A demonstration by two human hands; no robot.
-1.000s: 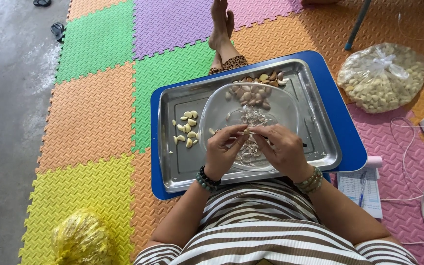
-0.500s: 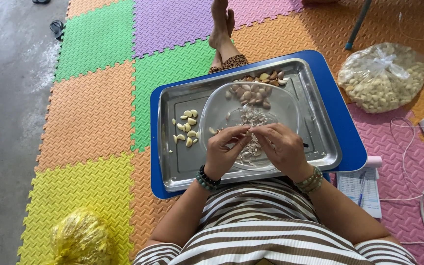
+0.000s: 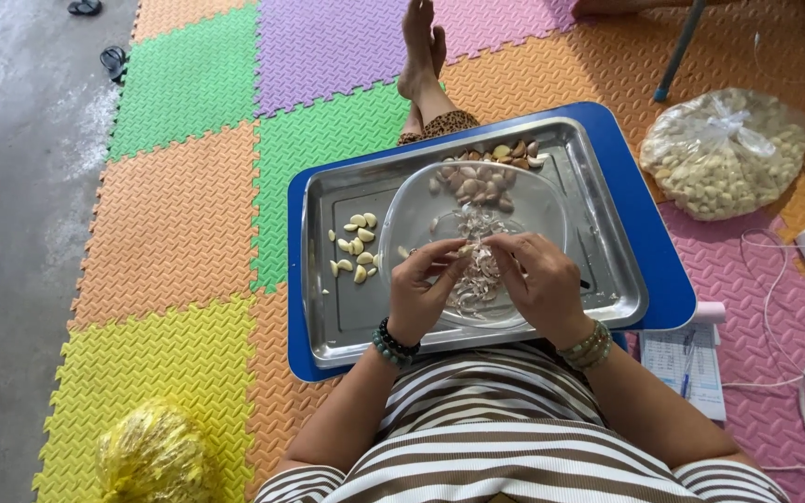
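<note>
Nearest the camera is the person's brown-and-white striped top (image 3: 505,438), with both forearms reaching forward from it. The left hand (image 3: 421,291), a dark beaded bracelet at its wrist, and the right hand (image 3: 540,282), with a greenish beaded bracelet, meet fingertip to fingertip over a clear glass bowl (image 3: 552,210). Both hands are curled nearly closed, pinching between them a small pale garlic clove (image 3: 467,250) that sits just above the bowl's middle. Inside the bowl, under the hands, lies a heap of thin papery garlic skins (image 3: 477,275).

The bowl stands on a shiny rectangular steel tray (image 3: 598,270), which rests on a larger blue plastic tray (image 3: 659,270) laid across the person's lap. On the steel tray, left of the bowl, is a loose cluster of peeled white cloves (image 3: 354,251); at the far edge, behind the bowl, lies a pile of unpeeled brownish cloves (image 3: 491,168).

A crumpled yellow plastic bag (image 3: 156,456) sits on the coloured foam floor mats (image 3: 179,214) at near left. At right lie a printed paper with a blue pen (image 3: 687,363) and white cables (image 3: 794,307). Farther off, right, is a clear knotted bag of pale cloves (image 3: 724,154). The person's bare feet (image 3: 419,47) stretch out beyond the trays.
</note>
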